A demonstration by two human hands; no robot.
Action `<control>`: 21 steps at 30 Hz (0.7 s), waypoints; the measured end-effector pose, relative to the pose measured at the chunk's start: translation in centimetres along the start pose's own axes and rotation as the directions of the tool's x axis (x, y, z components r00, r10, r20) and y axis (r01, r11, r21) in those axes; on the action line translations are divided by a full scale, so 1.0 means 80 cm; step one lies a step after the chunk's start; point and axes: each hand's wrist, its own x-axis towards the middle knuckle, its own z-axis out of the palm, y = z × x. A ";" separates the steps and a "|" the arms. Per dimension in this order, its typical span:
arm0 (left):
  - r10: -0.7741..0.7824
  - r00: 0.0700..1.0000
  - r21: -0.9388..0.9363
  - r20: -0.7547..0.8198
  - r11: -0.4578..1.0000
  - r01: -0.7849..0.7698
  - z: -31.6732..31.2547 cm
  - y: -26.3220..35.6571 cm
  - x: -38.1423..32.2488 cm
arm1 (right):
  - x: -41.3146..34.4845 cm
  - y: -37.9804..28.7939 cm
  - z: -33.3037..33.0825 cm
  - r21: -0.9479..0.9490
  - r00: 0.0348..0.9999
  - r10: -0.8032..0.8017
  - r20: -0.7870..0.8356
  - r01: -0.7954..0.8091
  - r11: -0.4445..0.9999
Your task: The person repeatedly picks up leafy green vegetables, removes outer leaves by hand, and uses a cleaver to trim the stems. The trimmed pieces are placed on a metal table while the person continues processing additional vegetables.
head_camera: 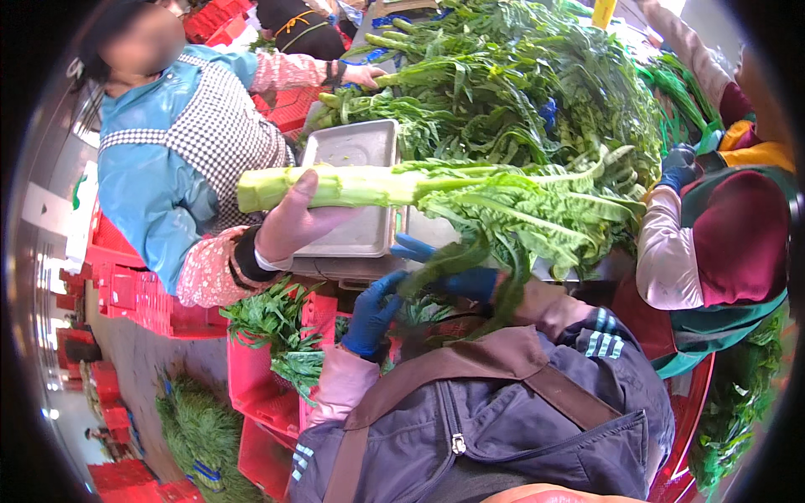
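A stem lettuce (371, 185) with a thick pale stalk and leafy top lies across the view above my hands. A co-worker's bare hand (299, 217) grips its stalk. My left hand (370, 317), in a blue glove, is below the stalk with its fingers curved. A blurred dark leaf (418, 283) passes by those fingertips; whether they pinch it cannot be seen. My right hand (468, 283), also blue-gloved, is under the hanging leaves with fingers stretched to the left. Leaves hide part of it, and I see nothing held in it.
A metal tray (349, 239) sits on the table beyond my hands. Leafy stem lettuces (503, 94) are heaped behind it. Red crates (264, 383) with greens stand at lower left, near a bundle of feathery greens (195, 421). Another co-worker (723, 251) stands close on my right.
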 end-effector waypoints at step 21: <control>-0.140 0.969 -0.399 -0.202 0.916 0.049 -0.014 -0.018 -0.069 | 0.131 -0.206 -0.085 0.548 0.849 -0.393 -0.353 0.528 0.649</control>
